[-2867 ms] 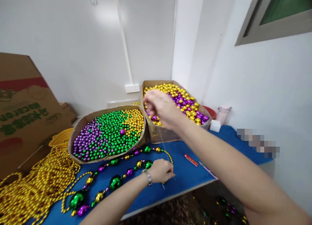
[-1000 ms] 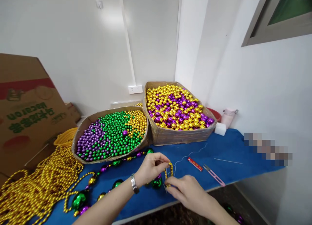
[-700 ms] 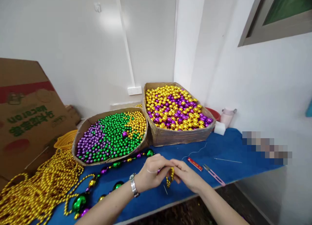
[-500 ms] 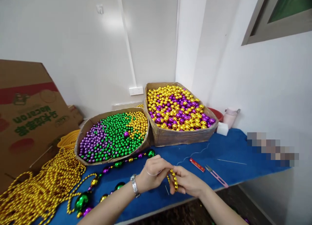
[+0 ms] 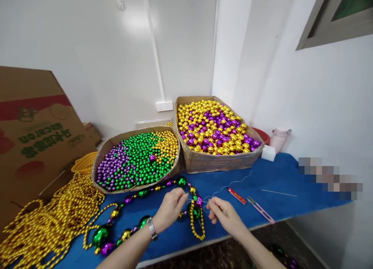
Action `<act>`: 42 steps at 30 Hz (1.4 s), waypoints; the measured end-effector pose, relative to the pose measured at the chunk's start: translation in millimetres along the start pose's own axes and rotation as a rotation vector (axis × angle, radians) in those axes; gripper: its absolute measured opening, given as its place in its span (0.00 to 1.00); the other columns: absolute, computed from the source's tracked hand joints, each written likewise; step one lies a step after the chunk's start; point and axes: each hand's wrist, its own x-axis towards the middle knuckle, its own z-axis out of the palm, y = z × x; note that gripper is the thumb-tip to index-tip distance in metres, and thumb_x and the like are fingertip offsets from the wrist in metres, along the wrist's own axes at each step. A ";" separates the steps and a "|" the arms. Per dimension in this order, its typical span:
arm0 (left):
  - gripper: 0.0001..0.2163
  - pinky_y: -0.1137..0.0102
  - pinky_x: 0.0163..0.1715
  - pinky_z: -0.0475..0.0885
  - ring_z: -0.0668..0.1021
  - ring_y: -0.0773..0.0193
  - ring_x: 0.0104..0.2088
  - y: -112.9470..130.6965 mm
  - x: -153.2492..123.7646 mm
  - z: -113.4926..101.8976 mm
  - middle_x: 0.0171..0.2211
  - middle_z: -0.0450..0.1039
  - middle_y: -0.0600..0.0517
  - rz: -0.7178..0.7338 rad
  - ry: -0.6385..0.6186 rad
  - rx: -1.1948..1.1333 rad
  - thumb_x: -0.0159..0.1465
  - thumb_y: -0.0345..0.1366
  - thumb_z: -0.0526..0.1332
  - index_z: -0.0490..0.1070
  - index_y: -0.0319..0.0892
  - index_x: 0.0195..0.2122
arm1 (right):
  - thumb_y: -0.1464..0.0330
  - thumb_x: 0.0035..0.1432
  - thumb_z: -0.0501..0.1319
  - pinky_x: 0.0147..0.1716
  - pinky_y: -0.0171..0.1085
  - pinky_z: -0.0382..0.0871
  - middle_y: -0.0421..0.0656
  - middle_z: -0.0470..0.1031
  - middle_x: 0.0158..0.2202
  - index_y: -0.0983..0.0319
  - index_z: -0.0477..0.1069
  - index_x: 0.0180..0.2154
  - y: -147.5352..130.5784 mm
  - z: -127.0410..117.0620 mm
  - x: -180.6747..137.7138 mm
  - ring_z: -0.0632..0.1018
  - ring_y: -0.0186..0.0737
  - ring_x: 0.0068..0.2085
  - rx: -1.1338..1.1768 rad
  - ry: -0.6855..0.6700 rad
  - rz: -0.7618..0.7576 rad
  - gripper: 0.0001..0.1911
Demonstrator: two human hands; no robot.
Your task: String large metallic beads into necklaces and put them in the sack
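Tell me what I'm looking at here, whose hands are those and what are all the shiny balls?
The camera sits on a person's head, looking down at their own two hands. The left hand and the right hand pinch a thin thread between them, above a bead necklace of green, purple and gold beads on the blue table. Behind stand two cardboard boxes: one of small beads, one of bigger gold and purple beads. Gold bead strings lie piled at the left.

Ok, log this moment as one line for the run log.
left hand: pinching thread | right hand: pinching thread | between: thread taut above bead necklace | surface: blue table
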 end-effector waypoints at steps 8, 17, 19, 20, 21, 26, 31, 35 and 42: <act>0.15 0.77 0.17 0.54 0.64 0.74 0.19 23.0 9.0 5.7 0.31 0.74 0.48 -0.370 -0.014 -1.114 0.58 0.45 0.62 0.65 0.38 0.25 | 0.54 0.52 0.62 0.17 0.28 0.52 0.37 0.72 0.25 0.62 0.69 0.29 14.6 21.4 -1.4 0.66 0.26 0.19 0.379 0.091 0.100 0.17; 0.14 0.78 0.16 0.55 0.65 0.73 0.18 23.3 8.4 16.6 0.25 0.72 0.50 -0.371 -0.109 -1.156 0.60 0.44 0.60 0.63 0.38 0.25 | 0.61 0.54 0.63 0.16 0.27 0.50 0.34 0.69 0.26 0.58 0.64 0.30 -30.1 4.2 3.7 0.54 0.24 0.17 1.074 0.097 -0.032 0.10; 0.14 0.77 0.16 0.54 0.64 0.74 0.18 25.1 7.6 13.2 0.25 0.71 0.51 -0.344 -0.094 -1.137 0.60 0.43 0.60 0.63 0.38 0.26 | 0.59 0.55 0.62 0.17 0.27 0.50 0.30 0.55 0.17 0.58 0.61 0.28 -35.5 5.3 4.8 0.52 0.25 0.17 0.972 0.077 -0.055 0.13; 0.13 0.77 0.17 0.54 0.63 0.74 0.18 26.2 7.6 10.8 0.25 0.71 0.51 -0.322 -0.072 -1.120 0.60 0.43 0.60 0.64 0.39 0.26 | 0.58 0.55 0.62 0.17 0.27 0.50 0.30 0.51 0.17 0.58 0.60 0.27 -35.9 5.6 5.0 0.51 0.25 0.17 0.899 0.076 -0.064 0.14; 0.13 0.77 0.17 0.53 0.62 0.74 0.18 27.5 7.9 8.2 0.25 0.71 0.51 -0.296 -0.047 -1.092 0.61 0.43 0.60 0.64 0.39 0.26 | 0.57 0.55 0.61 0.17 0.28 0.50 0.29 0.48 0.17 0.58 0.60 0.27 -35.4 5.7 4.9 0.51 0.25 0.17 0.836 0.076 -0.068 0.15; 0.13 0.72 0.30 0.65 0.71 0.67 0.27 42.6 18.1 -2.9 0.26 0.73 0.49 -0.116 0.026 -0.864 0.61 0.43 0.59 0.67 0.39 0.25 | 0.58 0.60 0.56 0.19 0.30 0.53 0.31 0.54 0.19 0.56 0.63 0.44 -45.8 1.6 2.8 0.58 0.29 0.19 0.277 0.059 -0.137 0.13; 0.13 0.67 0.39 0.69 0.75 0.61 0.33 74.0 42.5 -16.9 0.29 0.74 0.48 0.040 0.030 -0.708 0.61 0.44 0.58 0.70 0.39 0.27 | 0.67 0.65 0.46 0.30 0.35 0.62 0.42 0.67 0.28 0.60 0.69 0.39 -89.6 -6.4 15.2 0.69 0.36 0.31 -1.061 0.061 -0.688 0.14; 0.13 0.70 0.34 0.69 0.74 0.64 0.31 99.8 65.0 -39.2 0.28 0.73 0.50 0.162 0.025 -0.515 0.63 0.42 0.56 0.69 0.39 0.27 | 0.66 0.65 0.46 0.30 0.36 0.57 0.42 0.64 0.25 0.62 0.67 0.25 -127.8 -16.3 35.9 0.65 0.37 0.29 -1.265 0.124 -0.834 0.19; 0.11 0.69 0.32 0.70 0.75 0.67 0.26 148.7 96.0 -95.1 0.23 0.70 0.52 0.313 0.088 -0.533 0.63 0.38 0.56 0.67 0.39 0.26 | 0.68 0.65 0.45 0.28 0.38 0.51 0.41 0.61 0.21 0.62 0.65 0.21 -224.8 -25.1 60.7 0.60 0.35 0.27 -1.656 0.239 -1.309 0.21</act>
